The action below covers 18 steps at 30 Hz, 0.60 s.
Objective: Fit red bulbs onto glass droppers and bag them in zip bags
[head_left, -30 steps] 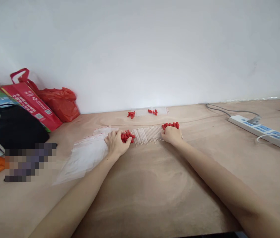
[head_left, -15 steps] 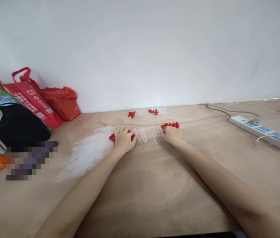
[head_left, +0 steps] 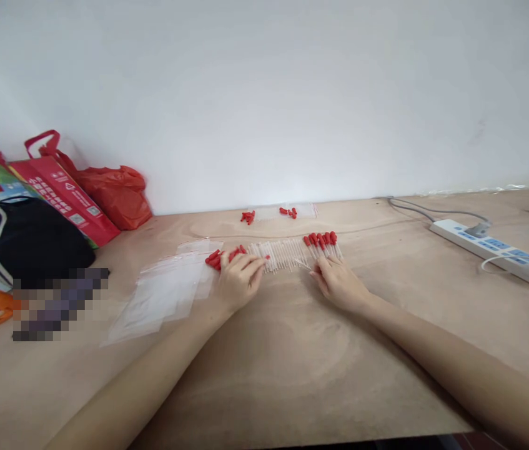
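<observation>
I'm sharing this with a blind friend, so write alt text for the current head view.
On a wooden table, a person's left hand seems to pinch a red tip over a row of thin pale tubes, and the right hand holds a slanted tube near red-tipped ones. Clear bags lie left.

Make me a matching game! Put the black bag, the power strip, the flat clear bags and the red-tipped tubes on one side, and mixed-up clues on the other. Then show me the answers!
Things:
1. black bag
2. power strip
3. flat clear bags
4. red-tipped tubes

Clues:
A. see-through, just left of the left hand
B. in a row by the fingertips of the right hand
C. has white stripes
D. on the far right, with plugs in it

Right pairs: 1-C, 2-D, 3-A, 4-B
</observation>
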Available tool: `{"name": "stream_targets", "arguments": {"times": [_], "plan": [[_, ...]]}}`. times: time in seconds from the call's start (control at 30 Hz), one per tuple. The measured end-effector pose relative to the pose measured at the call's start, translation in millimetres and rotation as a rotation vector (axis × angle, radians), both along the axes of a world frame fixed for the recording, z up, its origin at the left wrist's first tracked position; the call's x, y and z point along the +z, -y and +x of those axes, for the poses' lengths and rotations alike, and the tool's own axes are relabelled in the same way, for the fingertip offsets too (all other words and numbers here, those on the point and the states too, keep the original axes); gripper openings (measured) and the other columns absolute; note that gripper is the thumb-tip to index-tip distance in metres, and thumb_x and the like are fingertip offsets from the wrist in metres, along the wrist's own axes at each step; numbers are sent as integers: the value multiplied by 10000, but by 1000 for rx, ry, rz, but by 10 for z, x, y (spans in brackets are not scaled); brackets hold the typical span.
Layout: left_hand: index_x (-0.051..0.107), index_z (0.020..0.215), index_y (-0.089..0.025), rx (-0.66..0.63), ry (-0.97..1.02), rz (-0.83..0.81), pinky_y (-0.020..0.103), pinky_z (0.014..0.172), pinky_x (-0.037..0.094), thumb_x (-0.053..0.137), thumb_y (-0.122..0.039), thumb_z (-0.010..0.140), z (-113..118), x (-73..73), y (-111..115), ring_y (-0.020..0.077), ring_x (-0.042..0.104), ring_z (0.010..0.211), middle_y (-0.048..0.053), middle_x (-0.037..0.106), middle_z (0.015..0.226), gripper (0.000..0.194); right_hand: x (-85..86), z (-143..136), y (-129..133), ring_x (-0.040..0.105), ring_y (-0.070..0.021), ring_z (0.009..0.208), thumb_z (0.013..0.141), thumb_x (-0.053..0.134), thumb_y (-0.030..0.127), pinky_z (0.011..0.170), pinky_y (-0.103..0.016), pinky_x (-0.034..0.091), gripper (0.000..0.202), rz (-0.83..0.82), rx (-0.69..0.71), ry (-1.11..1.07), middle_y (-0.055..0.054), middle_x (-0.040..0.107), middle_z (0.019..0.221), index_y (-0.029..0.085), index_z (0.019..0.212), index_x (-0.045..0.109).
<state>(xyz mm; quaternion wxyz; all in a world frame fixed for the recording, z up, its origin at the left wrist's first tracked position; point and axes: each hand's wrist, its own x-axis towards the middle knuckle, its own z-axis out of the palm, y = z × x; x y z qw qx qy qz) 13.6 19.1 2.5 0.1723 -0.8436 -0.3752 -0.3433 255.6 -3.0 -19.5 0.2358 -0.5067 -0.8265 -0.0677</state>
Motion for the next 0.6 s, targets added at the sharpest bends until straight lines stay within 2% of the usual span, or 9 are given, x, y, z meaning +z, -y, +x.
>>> {"name": "stream_targets", "arguments": {"times": [0.1,0.17,0.3,0.37,0.47,0.6], "plan": [[612,835,-210,-243,10,-166,358,893,309,461,-166,806,-16,-50,170,119,591,745,2,667,819,160,-36,51,27,526,-193,724,872,327,245,640,-315,334,191,-17,82,-55,-74,588,752,173,796,487],[608,845,-224,-292,-23,-274,385,919,266,460,-143,788,-37,-77,232,116,587,744,-13,663,818,179,-56,44,49,539,-191,748,864,346,220,660,-317,326,169,6,90,-57,-78,608,801,157,879,502],[580,973,-217,-212,-30,-405,429,910,237,494,-134,704,-33,-79,277,165,559,830,16,644,876,294,-84,-54,93,551,-194,783,859,360,188,676,-322,301,266,67,103,-1,-95,620,878,138,1087,486],[586,986,-206,-147,-26,-421,442,889,244,549,-202,685,3,-84,284,199,535,878,40,628,926,304,-96,-108,101,547,-181,752,858,357,168,672,-315,300,260,59,132,20,-75,613,824,154,1065,515],[632,911,-234,-91,-43,-421,455,874,231,570,-318,729,65,-130,279,211,522,892,33,621,940,210,-122,-156,97,532,-172,758,849,350,126,681,-302,324,233,34,174,-18,-70,592,821,156,980,540],[643,825,-243,-91,-7,-366,411,862,242,505,-291,816,120,-203,235,177,529,872,7,641,894,146,-144,-167,101,518,-170,813,855,332,119,697,-287,355,189,-3,220,-143,-79,579,876,152,922,505]]}}
